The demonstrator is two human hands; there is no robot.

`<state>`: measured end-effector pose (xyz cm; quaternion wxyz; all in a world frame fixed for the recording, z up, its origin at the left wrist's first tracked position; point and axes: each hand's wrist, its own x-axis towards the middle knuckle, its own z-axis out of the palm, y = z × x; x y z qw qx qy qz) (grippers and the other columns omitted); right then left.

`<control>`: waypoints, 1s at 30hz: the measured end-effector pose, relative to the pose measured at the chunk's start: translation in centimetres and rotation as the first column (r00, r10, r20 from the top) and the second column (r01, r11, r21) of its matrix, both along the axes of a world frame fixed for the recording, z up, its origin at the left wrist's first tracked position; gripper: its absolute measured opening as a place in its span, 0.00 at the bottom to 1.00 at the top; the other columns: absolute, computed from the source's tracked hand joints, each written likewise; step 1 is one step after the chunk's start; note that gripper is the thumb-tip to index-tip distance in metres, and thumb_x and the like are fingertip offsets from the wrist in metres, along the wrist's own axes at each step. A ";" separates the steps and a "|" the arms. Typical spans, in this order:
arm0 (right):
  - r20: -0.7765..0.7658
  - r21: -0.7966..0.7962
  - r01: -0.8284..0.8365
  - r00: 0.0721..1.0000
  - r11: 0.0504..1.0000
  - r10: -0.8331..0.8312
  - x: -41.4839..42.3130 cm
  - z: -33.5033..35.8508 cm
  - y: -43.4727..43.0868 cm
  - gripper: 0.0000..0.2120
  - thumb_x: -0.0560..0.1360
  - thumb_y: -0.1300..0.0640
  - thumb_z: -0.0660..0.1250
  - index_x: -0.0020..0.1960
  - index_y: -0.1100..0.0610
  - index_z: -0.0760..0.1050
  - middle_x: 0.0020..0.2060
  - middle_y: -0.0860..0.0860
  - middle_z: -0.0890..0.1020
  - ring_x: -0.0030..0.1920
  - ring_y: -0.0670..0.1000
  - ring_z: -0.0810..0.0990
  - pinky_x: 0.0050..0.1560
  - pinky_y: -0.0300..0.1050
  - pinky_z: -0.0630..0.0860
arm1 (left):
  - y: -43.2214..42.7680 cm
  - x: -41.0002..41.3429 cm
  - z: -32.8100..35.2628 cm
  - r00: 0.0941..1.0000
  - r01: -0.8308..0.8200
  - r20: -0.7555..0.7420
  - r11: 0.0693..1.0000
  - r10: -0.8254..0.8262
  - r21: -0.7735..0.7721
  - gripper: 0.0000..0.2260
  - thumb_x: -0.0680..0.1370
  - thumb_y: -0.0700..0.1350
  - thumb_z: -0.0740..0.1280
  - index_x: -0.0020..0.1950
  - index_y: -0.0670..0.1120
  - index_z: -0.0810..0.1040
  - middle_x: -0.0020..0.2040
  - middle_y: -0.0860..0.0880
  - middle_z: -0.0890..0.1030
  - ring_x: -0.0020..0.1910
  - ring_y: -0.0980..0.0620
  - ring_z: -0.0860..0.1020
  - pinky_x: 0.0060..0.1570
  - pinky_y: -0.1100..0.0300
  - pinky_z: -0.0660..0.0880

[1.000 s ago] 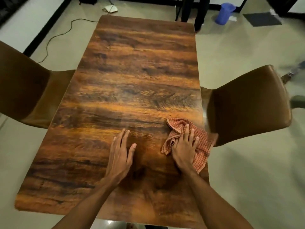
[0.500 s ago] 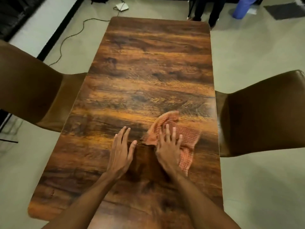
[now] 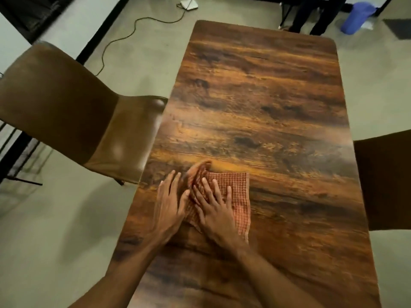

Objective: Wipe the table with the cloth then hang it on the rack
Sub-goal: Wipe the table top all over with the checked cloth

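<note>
An orange checked cloth lies on the dark wooden table, near its left edge and towards me. My right hand presses flat on the cloth with fingers spread, covering its left part. My left hand rests flat on the bare wood just left of it, thumb touching the cloth's bunched left edge. I cannot pick out a rack for certain.
A brown chair stands at the table's left side and another brown chair at the right. Thin black metal bars show at the far left. On the floor beyond lie a cable and a blue bin; a person's legs stand there.
My right hand has slid the cloth leftwards across the table from near the right edge until it meets my left hand, which has stayed flat. The view has shifted to the left.
</note>
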<state>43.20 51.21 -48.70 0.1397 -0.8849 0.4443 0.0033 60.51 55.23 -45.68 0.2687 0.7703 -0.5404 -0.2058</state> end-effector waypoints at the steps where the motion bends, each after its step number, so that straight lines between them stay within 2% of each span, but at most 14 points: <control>1: 0.013 -0.018 -0.025 1.000 1.000 0.026 1.2 -0.1 -1.2 0.29 0.85 0.42 0.51 0.84 0.43 0.49 0.85 0.48 0.47 0.84 0.56 0.43 0.77 0.74 0.47 | 0.1 2.0 -0.2 1.000 -0.014 -0.003 1.000 0.014 0.004 0.28 0.83 0.61 0.50 0.80 0.51 0.60 0.81 0.50 0.61 0.80 0.52 0.58 0.80 0.52 0.51; 3: -0.004 -0.019 0.064 0.998 0.998 -0.064 2.3 -0.2 -5.4 0.28 0.86 0.44 0.49 0.85 0.46 0.49 0.85 0.47 0.45 0.84 0.53 0.41 0.79 0.70 0.45 | 0.1 5.3 -0.5 0.999 -0.033 0.013 0.999 0.033 -0.006 0.28 0.83 0.64 0.48 0.81 0.53 0.58 0.81 0.52 0.59 0.80 0.53 0.56 0.80 0.51 0.52; 6: -0.012 0.069 0.330 0.944 0.941 -0.330 6.4 0.6 -10.3 0.28 0.87 0.47 0.48 0.85 0.51 0.47 0.85 0.50 0.44 0.84 0.55 0.39 0.81 0.66 0.40 | -0.2 9.7 -0.6 0.998 -0.063 -0.010 0.997 0.063 -0.035 0.27 0.83 0.62 0.50 0.80 0.52 0.59 0.81 0.52 0.59 0.78 0.62 0.51 0.79 0.52 0.50; 7: 0.004 0.070 0.333 0.942 0.940 -0.334 8.7 0.7 -9.7 0.29 0.86 0.48 0.47 0.85 0.52 0.46 0.84 0.50 0.43 0.83 0.56 0.38 0.81 0.66 0.39 | -0.4 10.7 -0.4 0.997 -0.074 -0.018 0.997 0.073 -0.035 0.27 0.83 0.61 0.51 0.80 0.52 0.59 0.81 0.51 0.60 0.77 0.63 0.51 0.79 0.53 0.50; 10: 0.045 0.043 0.121 0.991 0.992 -0.123 14.7 0.1 -3.8 0.29 0.86 0.48 0.51 0.85 0.52 0.49 0.85 0.50 0.47 0.84 0.54 0.42 0.80 0.67 0.48 | -1.0 13.2 -0.1 0.997 -0.076 -0.026 0.997 0.075 -0.028 0.28 0.83 0.60 0.52 0.80 0.49 0.61 0.80 0.49 0.62 0.79 0.54 0.57 0.78 0.54 0.50; 12: 0.054 0.018 0.043 0.998 0.999 -0.044 15.6 -0.4 -4.4 0.29 0.86 0.47 0.50 0.85 0.51 0.50 0.85 0.49 0.49 0.84 0.52 0.44 0.80 0.66 0.51 | -1.7 14.5 -0.3 0.998 -0.068 -0.021 0.997 0.067 -0.031 0.27 0.83 0.59 0.52 0.80 0.48 0.61 0.80 0.49 0.62 0.79 0.51 0.59 0.78 0.55 0.50; 14: 0.025 0.011 0.088 0.996 0.996 -0.089 15.8 -0.4 -8.6 0.28 0.87 0.46 0.47 0.85 0.50 0.49 0.84 0.48 0.47 0.84 0.51 0.42 0.81 0.65 0.47 | -2.1 15.5 -0.5 0.997 -0.075 -0.024 0.997 0.074 -0.031 0.28 0.83 0.60 0.52 0.80 0.48 0.61 0.81 0.50 0.61 0.80 0.52 0.58 0.78 0.57 0.48; 16: -0.008 0.039 0.248 0.969 0.968 -0.247 16.1 0.2 -12.2 0.28 0.87 0.45 0.44 0.85 0.51 0.45 0.84 0.49 0.44 0.83 0.52 0.38 0.82 0.63 0.40 | -2.4 16.3 -0.5 0.998 -0.069 -0.014 0.997 0.068 -0.033 0.29 0.83 0.62 0.50 0.80 0.49 0.61 0.81 0.50 0.60 0.80 0.52 0.57 0.77 0.57 0.47; 18: 0.008 0.066 0.299 0.954 0.952 -0.301 16.8 0.5 -11.5 0.29 0.87 0.46 0.43 0.85 0.53 0.43 0.84 0.51 0.42 0.83 0.53 0.36 0.81 0.63 0.38 | -2.6 16.4 -0.1 0.998 -0.058 -0.017 0.997 0.058 -0.043 0.29 0.82 0.63 0.50 0.80 0.49 0.61 0.81 0.51 0.60 0.79 0.53 0.57 0.77 0.57 0.47; 21: 0.072 0.082 0.134 0.988 0.988 -0.140 16.1 0.3 -4.0 0.28 0.87 0.46 0.44 0.85 0.51 0.44 0.85 0.49 0.42 0.84 0.53 0.38 0.81 0.64 0.42 | -3.1 15.5 0.6 0.998 -0.044 -0.057 0.997 0.041 -0.062 0.29 0.82 0.62 0.52 0.80 0.50 0.61 0.80 0.50 0.61 0.78 0.60 0.53 0.77 0.55 0.50; 23: 0.061 0.060 0.075 0.995 0.995 -0.078 13.3 0.0 -3.0 0.29 0.86 0.46 0.46 0.85 0.49 0.45 0.84 0.47 0.43 0.84 0.51 0.40 0.80 0.63 0.45 | -3.3 14.7 0.6 0.997 -0.025 -0.074 0.997 0.020 -0.068 0.28 0.83 0.61 0.53 0.80 0.50 0.61 0.80 0.49 0.61 0.77 0.60 0.53 0.77 0.52 0.54; 25: 0.013 0.038 0.203 0.979 0.978 -0.204 10.0 0.2 -7.2 0.29 0.86 0.46 0.46 0.85 0.49 0.44 0.84 0.46 0.39 0.83 0.51 0.38 0.80 0.64 0.42 | -3.9 13.9 0.6 0.996 0.013 -0.082 0.997 -0.019 -0.073 0.28 0.83 0.61 0.52 0.80 0.50 0.62 0.80 0.49 0.61 0.79 0.54 0.58 0.77 0.47 0.58; 28: -0.054 0.112 0.517 0.856 0.849 -0.514 6.3 1.7 -13.1 0.30 0.87 0.48 0.48 0.85 0.54 0.42 0.83 0.50 0.37 0.83 0.55 0.36 0.80 0.66 0.39 | -5.0 12.7 1.0 0.994 0.066 -0.085 0.995 -0.072 -0.076 0.27 0.83 0.60 0.53 0.80 0.51 0.60 0.80 0.50 0.61 0.79 0.49 0.60 0.76 0.41 0.61; 30: -0.056 0.108 0.513 0.858 0.851 -0.510 7.4 1.9 -12.5 0.31 0.86 0.47 0.46 0.85 0.54 0.40 0.83 0.51 0.37 0.83 0.57 0.34 0.80 0.67 0.38 | -5.8 11.9 1.3 0.993 0.076 -0.080 0.994 -0.082 -0.082 0.26 0.83 0.58 0.55 0.80 0.51 0.61 0.80 0.50 0.62 0.79 0.49 0.61 0.75 0.40 0.62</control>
